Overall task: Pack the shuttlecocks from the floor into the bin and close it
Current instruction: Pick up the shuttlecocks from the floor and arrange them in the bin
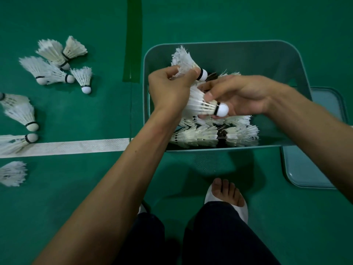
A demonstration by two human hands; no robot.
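A teal plastic bin (pixel 298 62) stands open on the green floor, with several white shuttlecocks (pixel 214 133) lying in rows inside. Over the bin, my left hand (pixel 170 88) grips an upper shuttlecock (pixel 184 61) by its feathers, cork pointing right. My right hand (pixel 242 94) pinches a second shuttlecock (pixel 202 105) just below it, its white cork (pixel 223 109) toward my palm. Both hands nearly touch. Several more shuttlecocks (pixel 57 60) lie scattered on the floor to the left.
The bin's teal lid (pixel 309 165) lies flat on the floor to the right of the bin. A white court line (pixel 76 147) and dark green tape (pixel 133 39) cross the floor. My foot in a white sandal (pixel 227 197) stands just before the bin.
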